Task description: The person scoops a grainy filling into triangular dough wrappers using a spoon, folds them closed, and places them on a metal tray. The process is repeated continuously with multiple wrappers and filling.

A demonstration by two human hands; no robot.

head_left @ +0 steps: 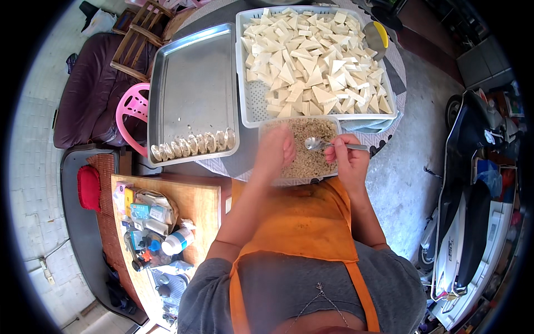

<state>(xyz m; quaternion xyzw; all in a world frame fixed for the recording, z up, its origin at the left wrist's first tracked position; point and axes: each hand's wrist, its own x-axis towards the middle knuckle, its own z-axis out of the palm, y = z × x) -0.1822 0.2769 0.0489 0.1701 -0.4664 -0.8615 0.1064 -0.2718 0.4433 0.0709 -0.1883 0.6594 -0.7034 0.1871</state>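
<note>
My right hand grips a metal spoon by its handle, and the spoon's bowl is over a tub of brown crumbly filling. At the tub's left side my left hand is closed and slightly blurred; whatever its fingers hold is hidden. Behind the tub, a white perforated crate is heaped with pale triangular wedges that look like tofu. To the left, a metal tray carries a row of pale filled pieces along its near edge.
A round scraper with a yellow edge rests at the crate's right. A pink chair stands beside the tray. Lower left, a wooden table bears a white bottle and packages. A scooter is parked on the right.
</note>
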